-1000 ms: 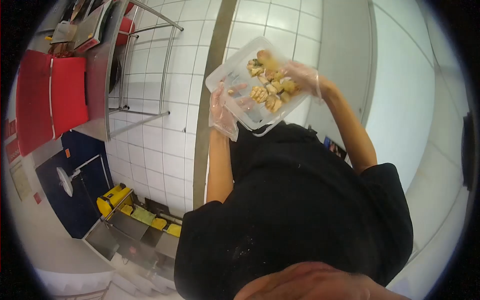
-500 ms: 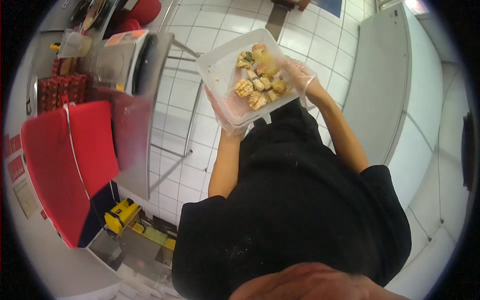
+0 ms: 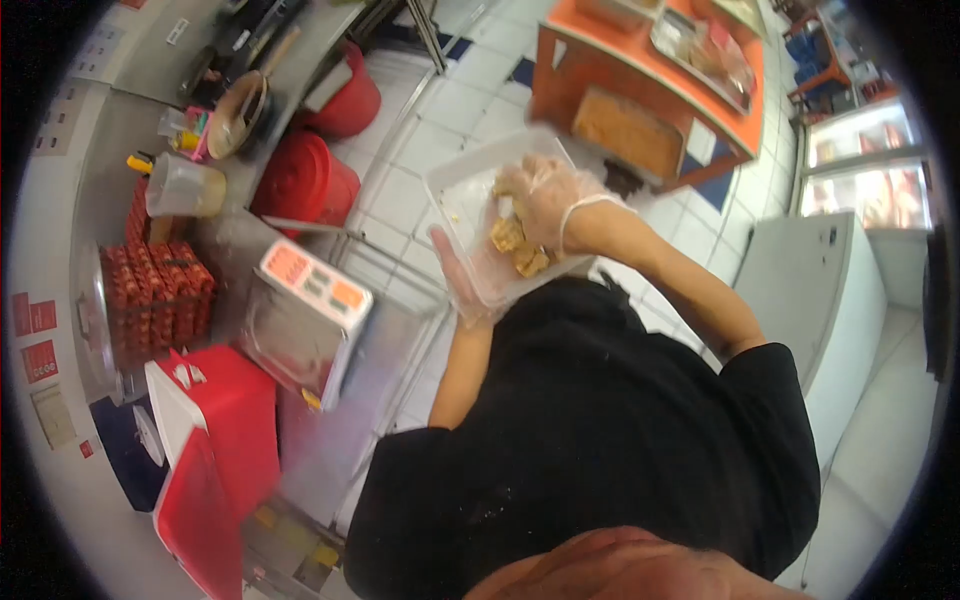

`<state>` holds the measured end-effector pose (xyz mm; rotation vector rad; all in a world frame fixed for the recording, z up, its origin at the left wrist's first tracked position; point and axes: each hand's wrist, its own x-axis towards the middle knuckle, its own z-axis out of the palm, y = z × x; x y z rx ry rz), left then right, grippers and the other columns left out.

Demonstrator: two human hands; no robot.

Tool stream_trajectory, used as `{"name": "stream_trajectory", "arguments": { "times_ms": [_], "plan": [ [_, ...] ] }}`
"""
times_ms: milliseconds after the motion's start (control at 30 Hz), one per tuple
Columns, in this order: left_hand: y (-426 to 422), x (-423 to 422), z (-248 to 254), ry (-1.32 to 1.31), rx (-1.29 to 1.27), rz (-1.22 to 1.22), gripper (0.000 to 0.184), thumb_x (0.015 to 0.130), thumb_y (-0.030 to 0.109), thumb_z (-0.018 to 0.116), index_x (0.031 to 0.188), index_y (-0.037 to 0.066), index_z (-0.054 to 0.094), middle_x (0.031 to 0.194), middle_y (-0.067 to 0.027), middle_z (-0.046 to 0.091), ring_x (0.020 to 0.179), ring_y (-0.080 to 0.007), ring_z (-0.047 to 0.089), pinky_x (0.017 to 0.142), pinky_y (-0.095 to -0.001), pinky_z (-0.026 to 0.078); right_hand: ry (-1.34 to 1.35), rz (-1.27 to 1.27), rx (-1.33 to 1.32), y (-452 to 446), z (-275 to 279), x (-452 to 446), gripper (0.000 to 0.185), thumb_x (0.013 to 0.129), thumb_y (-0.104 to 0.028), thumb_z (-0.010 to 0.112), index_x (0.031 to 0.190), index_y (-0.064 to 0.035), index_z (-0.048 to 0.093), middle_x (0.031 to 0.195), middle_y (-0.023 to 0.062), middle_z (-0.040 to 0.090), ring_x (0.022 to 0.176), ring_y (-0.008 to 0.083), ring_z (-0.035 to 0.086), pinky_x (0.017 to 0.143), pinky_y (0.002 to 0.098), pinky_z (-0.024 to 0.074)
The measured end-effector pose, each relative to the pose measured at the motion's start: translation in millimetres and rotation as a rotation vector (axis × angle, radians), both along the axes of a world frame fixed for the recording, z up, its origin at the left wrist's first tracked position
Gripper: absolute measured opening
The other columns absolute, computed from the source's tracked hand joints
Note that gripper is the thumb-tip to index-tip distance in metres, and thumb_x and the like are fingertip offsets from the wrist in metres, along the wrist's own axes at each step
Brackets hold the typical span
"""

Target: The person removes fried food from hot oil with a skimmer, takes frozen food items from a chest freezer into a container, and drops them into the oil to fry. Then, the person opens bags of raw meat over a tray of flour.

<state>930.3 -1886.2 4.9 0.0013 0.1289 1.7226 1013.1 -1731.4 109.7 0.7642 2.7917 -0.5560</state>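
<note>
My left hand (image 3: 461,280), in a clear plastic glove, grips the left and near side of a translucent white plastic container (image 3: 455,187). Its thumb lies along the outer wall and the other fingers are hidden beneath. Inside the tilted container are several browned, lumpy food pieces (image 3: 512,238) of a kind I cannot make out. Over them is my right hand (image 3: 553,203), gloved too, reaching in from the right. Its fingers are curled round some of the pieces, and slight blur hides the fingertips. Small crumbs stick to the container's bare left part.
An orange cart (image 3: 650,70) with trays stands ahead. At left, a steel table (image 3: 400,330) bears a scale (image 3: 305,320); red egg trays (image 3: 160,290) and a red cool box (image 3: 235,430) are nearby. Red buckets (image 3: 305,180) sit further off; a white chest freezer (image 3: 790,290) is right.
My right hand has moved from the container's right rim in onto the food pieces. The view has swung, bringing the orange cart and red buckets into sight. My left hand keeps its hold.
</note>
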Motion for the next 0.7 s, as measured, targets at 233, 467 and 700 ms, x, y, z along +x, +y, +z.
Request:
{"name": "stream_trajectory", "arguments": {
  "times_ms": [233, 467, 700],
  "plan": [
    [219.4, -175.1, -40.3, 0.398, -0.014, 0.086, 0.093, 0.098, 0.075, 0.033, 0.167, 0.016, 0.012, 0.170, -0.0115, 0.023, 0.154, -0.0363, 0.026, 0.126, -0.0554, 0.022, 0.085, 0.119, 0.175, 205.3, 3.5, -187.2, 0.055, 0.088, -0.014, 0.068, 0.140, -0.0067, 0.053, 0.141, 0.0226, 0.051, 0.129, 0.0413, 0.055, 0.104, 0.0466, 0.0525],
    [452.8, -401.2, -57.0, 0.037, 0.107, -0.055, 0.082, 0.105, 0.063, 0.031, 0.165, 0.010, 0.016, 0.168, -0.0141, 0.025, 0.152, -0.0323, 0.033, 0.122, -0.0531, 0.034, -0.192, 0.079, 0.112, 437.7, 47.4, -396.9, 0.076, 0.083, -0.022, 0.076, 0.151, -0.0147, 0.043, 0.139, 0.0205, 0.052, 0.122, 0.0405, 0.061, 0.095, 0.0484, 0.0567],
    [681.6, -526.5, 41.1, 0.039, 0.034, -0.178, 0.072, 0.106, 0.059, 0.031, 0.159, 0.010, 0.033, 0.161, -0.0157, 0.040, 0.146, -0.0348, 0.043, 0.120, -0.0553, 0.038, -0.182, -0.118, -0.017, 630.3, 71.8, -497.9, 0.094, 0.075, -0.017, 0.080, 0.157, -0.0261, 0.035, 0.139, 0.0204, 0.053, 0.122, 0.0441, 0.062, 0.098, 0.0480, 0.0578]
  ]
}}
